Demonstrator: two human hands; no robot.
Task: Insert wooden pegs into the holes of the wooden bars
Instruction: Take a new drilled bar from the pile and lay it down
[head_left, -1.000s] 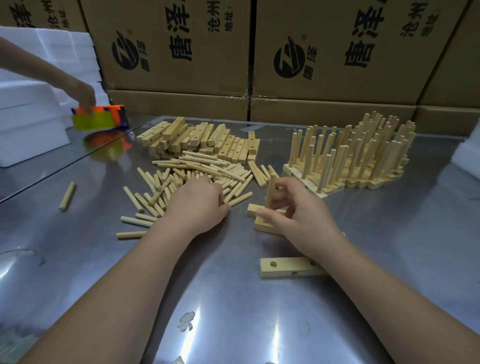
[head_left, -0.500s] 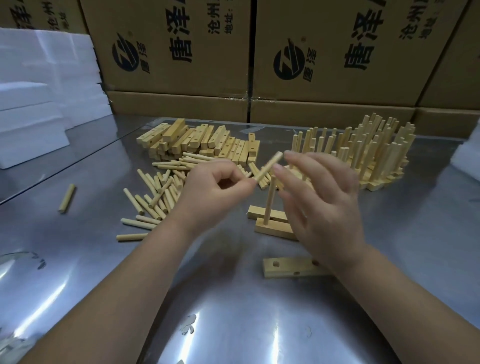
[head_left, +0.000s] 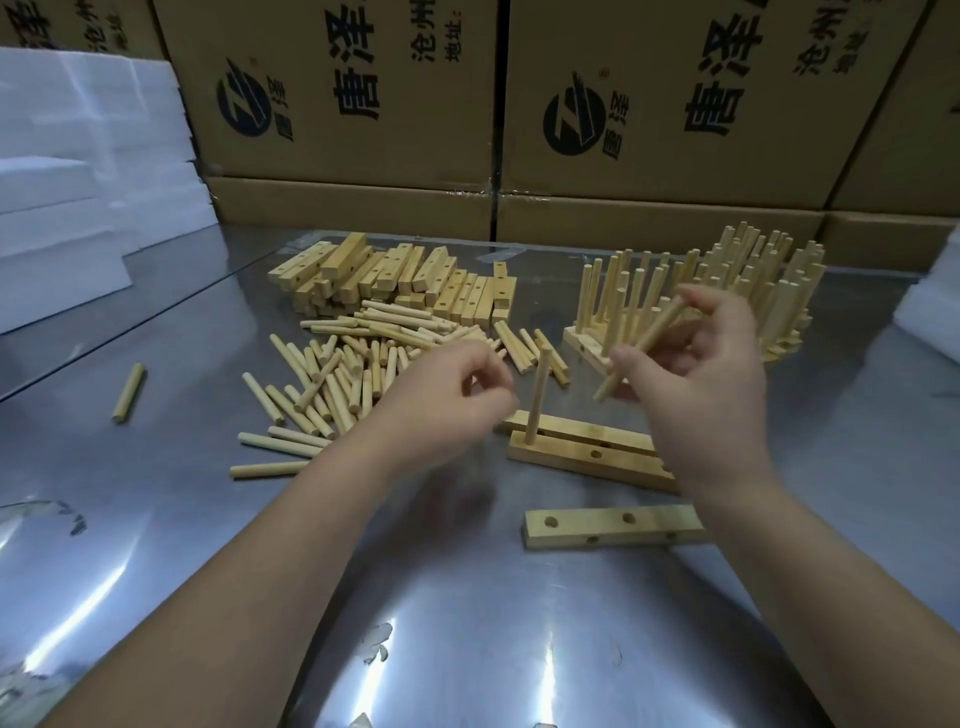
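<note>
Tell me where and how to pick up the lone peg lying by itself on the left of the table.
Pinch the lone peg at its middle, coming straight down from above with thumb and finger on its two long sides. It lies flat on the metal table, apart from the pile, so both sides look free.

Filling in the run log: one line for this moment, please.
right hand: holds tilted peg | left hand: blurred, grip unclear | bar: one upright peg, other holes open
</note>
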